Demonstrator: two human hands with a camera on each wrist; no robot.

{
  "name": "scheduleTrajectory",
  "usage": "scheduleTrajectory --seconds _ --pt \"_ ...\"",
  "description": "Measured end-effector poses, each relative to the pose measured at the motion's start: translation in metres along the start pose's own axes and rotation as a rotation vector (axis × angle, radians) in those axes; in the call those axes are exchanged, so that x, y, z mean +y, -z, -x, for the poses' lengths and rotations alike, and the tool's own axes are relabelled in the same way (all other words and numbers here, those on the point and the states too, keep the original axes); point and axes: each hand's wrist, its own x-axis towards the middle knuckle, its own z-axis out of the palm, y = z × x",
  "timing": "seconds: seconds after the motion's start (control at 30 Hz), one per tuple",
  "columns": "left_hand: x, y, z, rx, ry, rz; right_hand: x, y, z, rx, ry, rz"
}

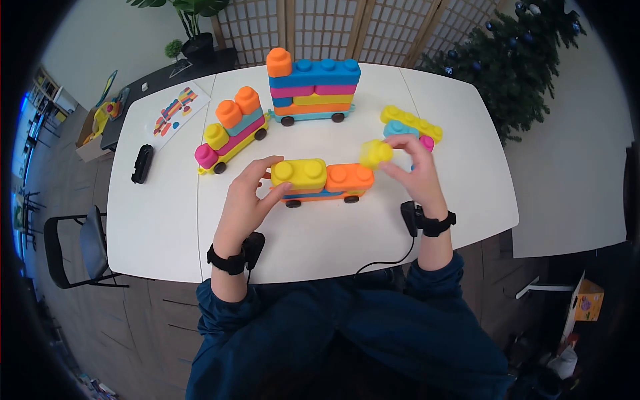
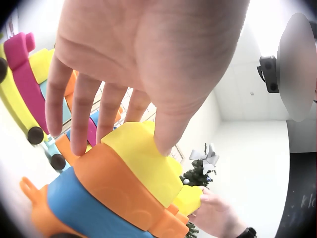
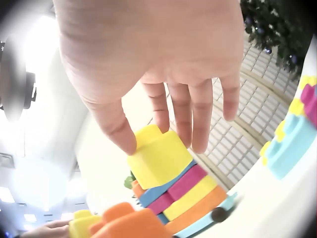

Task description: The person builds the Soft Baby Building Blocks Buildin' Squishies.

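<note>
My left hand [image 1: 247, 200] holds the long yellow block [image 1: 299, 174] between thumb and fingers, on the left end of an orange-wheelbase car [image 1: 327, 197]. Beside that block on the car sits an orange block [image 1: 350, 177]. My right hand [image 1: 419, 175] pinches a small yellow block [image 1: 377, 154] just above and right of the orange block. In the right wrist view the small yellow block [image 3: 159, 157] hangs under the thumb and fingertips. The left wrist view shows the long yellow block [image 2: 143, 158] over an orange layer and a blue block [image 2: 84, 203].
Behind stands a tall stacked car [image 1: 313, 93]; a yellow-based car [image 1: 233, 137] is at the left. Loose yellow [image 1: 412, 124] and light-blue blocks [image 1: 400, 129] lie at the right. A picture sheet [image 1: 175, 115] and a black object [image 1: 143, 164] lie far left.
</note>
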Motion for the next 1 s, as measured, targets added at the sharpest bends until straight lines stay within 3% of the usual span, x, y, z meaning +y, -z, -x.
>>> scheduleTrajectory --seconds 0.17,0.23,0.7,1.0 --pt "0.001 -0.001 0.002 -0.016 0.058 0.038 -0.020 -0.035 -0.009 -0.225 0.065 -0.109" --pt "-0.001 0.000 0.002 -0.015 0.061 0.041 -0.015 -0.042 -0.010 -0.276 -0.015 -0.149" --pt "-0.002 -0.003 0.003 -0.006 0.057 0.098 -0.018 -0.050 -0.001 -0.291 0.011 -0.100" --pt "0.003 -0.004 0.002 0.018 -0.017 -0.070 -0.013 -0.051 0.005 -0.260 -0.004 -0.115"
